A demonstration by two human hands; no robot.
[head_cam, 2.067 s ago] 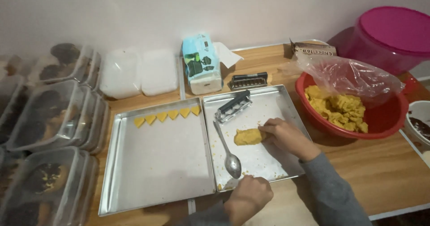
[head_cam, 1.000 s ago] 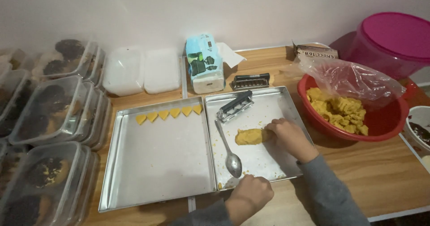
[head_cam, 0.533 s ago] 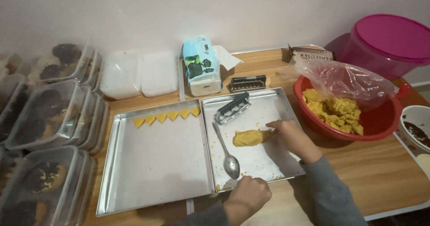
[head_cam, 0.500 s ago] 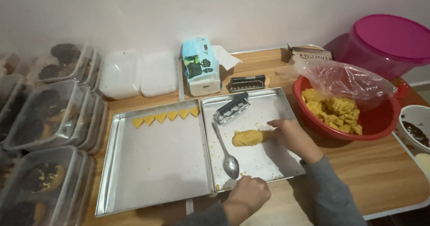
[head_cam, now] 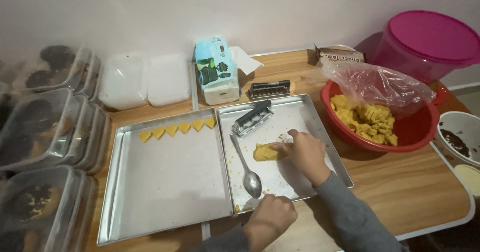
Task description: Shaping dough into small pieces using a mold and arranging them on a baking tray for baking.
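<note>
- Matt, brushed metal baking tray (head_cam: pixel 320 182); glossy metal spoon (head_cam: pixel 248 172)
- Soft, crumbly yellow dough lump (head_cam: pixel 265 152)
- Glossy red plastic bowl (head_cam: pixel 400 134)
- Smooth wooden table (head_cam: pixel 400 192)
</note>
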